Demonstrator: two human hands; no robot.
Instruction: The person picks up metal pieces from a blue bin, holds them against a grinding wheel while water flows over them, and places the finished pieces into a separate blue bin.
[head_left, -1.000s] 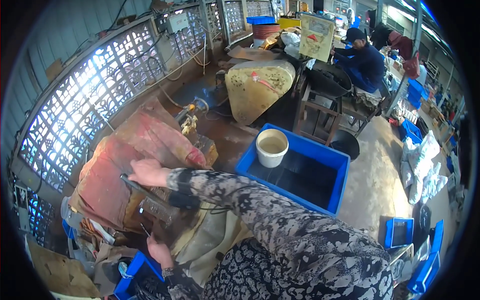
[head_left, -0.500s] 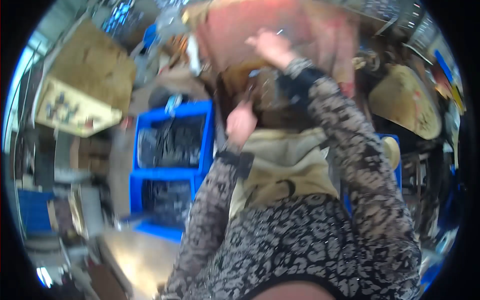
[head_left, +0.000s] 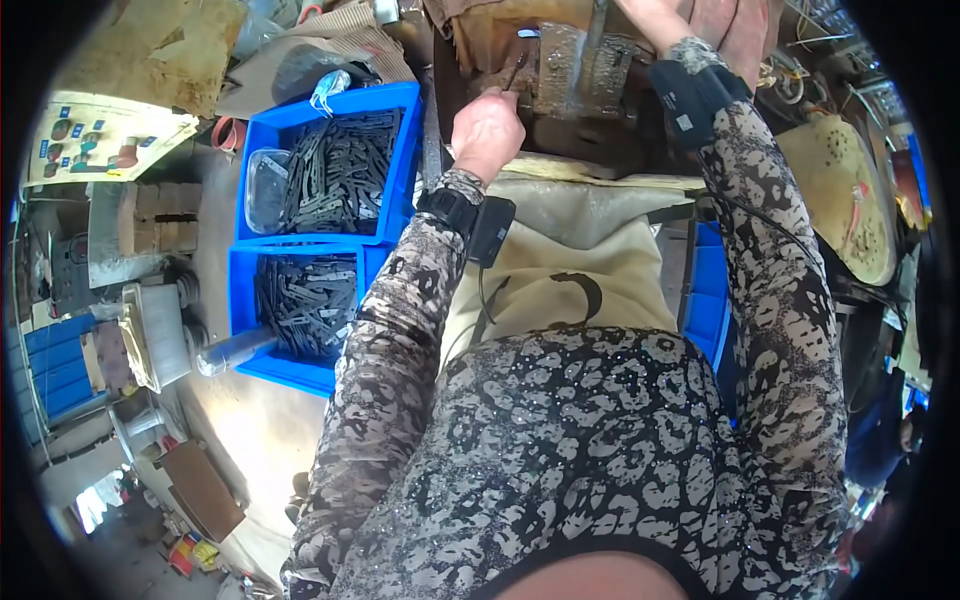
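Observation:
My left hand point(head_left: 488, 130) is closed in a fist around a thin dark strip or rod point(head_left: 517, 70), which points away from me over the wet brown work surface point(head_left: 490, 60). Just right of that strip stands a rough, wet metal block point(head_left: 560, 70). My right hand point(head_left: 650, 18) reaches past the block at the top edge, beside a reddish cloth-like cover point(head_left: 735, 30). Its fingers are cut off by the picture edge, so what it holds is hidden. Black devices are strapped to both wrists.
Left of me, two blue bins point(head_left: 408, 150) hold many dark flat strips; a clear plastic tub point(head_left: 267, 190) lies in the far one. Beyond stands a cream control panel point(head_left: 110, 140) with knobs. A worn pale board point(head_left: 835, 200) is at the right.
My view has shifted, so the bench sits higher in the picture. The right hand has gone up to the top edge, its fingers out of sight. The left hand stays closed on the thin strip.

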